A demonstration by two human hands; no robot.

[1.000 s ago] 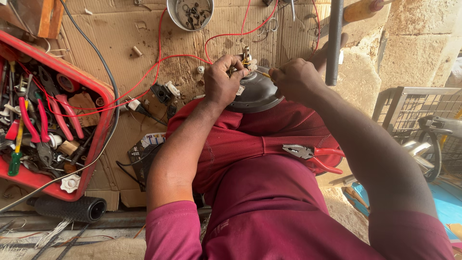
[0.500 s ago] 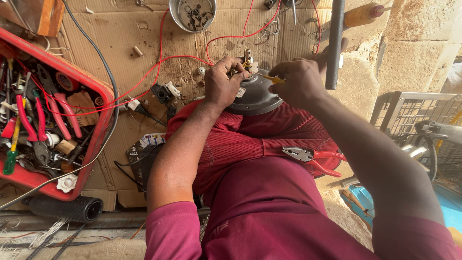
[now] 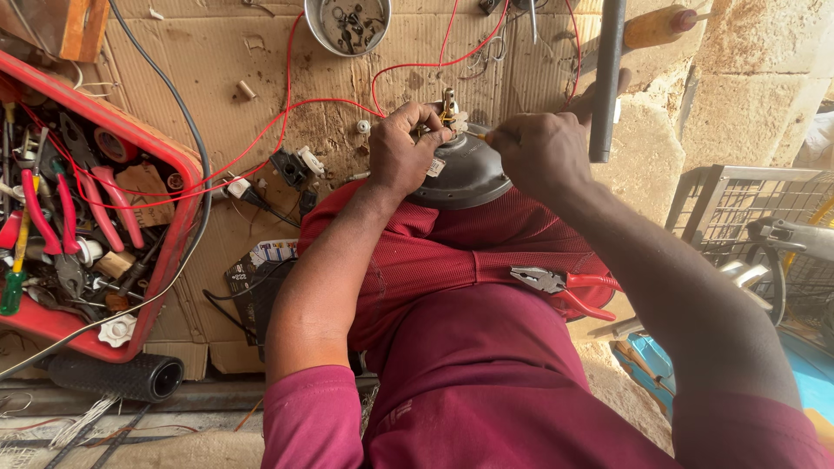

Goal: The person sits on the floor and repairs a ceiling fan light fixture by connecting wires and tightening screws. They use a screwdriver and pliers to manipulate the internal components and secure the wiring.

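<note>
A dark grey round motor housing (image 3: pixel 465 169) rests on my lap, on red cloth (image 3: pixel 452 252). My left hand (image 3: pixel 401 149) pinches the small terminal piece and thin wires (image 3: pixel 449 111) at the top of the housing. My right hand (image 3: pixel 539 152) grips a thin yellow-handled tool (image 3: pixel 480 135), its tip pointing at the same terminal. Red wires (image 3: pixel 287 113) run from there across the cardboard.
A red toolbox (image 3: pixel 82 217) full of pliers and screwdrivers lies at the left. A metal bowl of small parts (image 3: pixel 347 22) sits at the top. Red-handled pliers (image 3: pixel 565 287) lie on my lap. A wire cage (image 3: pixel 747 217) stands right; a dark pipe (image 3: pixel 605 78) stands upright.
Both hands stay at the top of the housing, with only small shifts of the fingers and the tool tip against the terminal.
</note>
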